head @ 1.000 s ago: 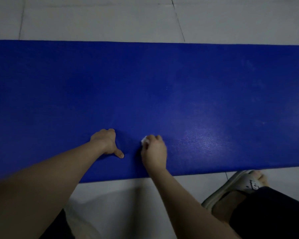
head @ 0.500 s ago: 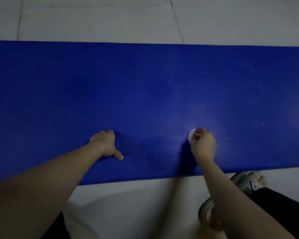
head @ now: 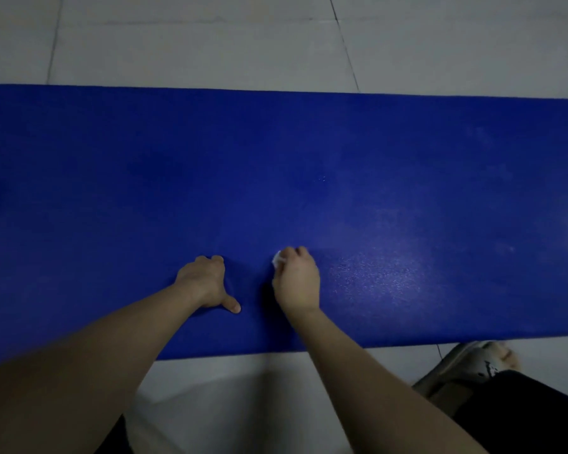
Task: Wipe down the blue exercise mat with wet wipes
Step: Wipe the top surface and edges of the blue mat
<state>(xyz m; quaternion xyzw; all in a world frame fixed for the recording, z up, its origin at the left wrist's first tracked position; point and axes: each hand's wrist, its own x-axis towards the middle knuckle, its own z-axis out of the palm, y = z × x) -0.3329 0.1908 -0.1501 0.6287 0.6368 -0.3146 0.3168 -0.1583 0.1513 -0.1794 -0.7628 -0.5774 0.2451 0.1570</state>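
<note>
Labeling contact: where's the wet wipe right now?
Head view, lower centre: wet wipe bunched in the right hand, on the blue mat just right of the left hand.

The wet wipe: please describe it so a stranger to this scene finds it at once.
The blue mat lies across the pale floor tiles. Near its closer edge, the right hand grips the wet wipe. It is a small crumpled white bit, bright against the blue mat and the hand.
</note>
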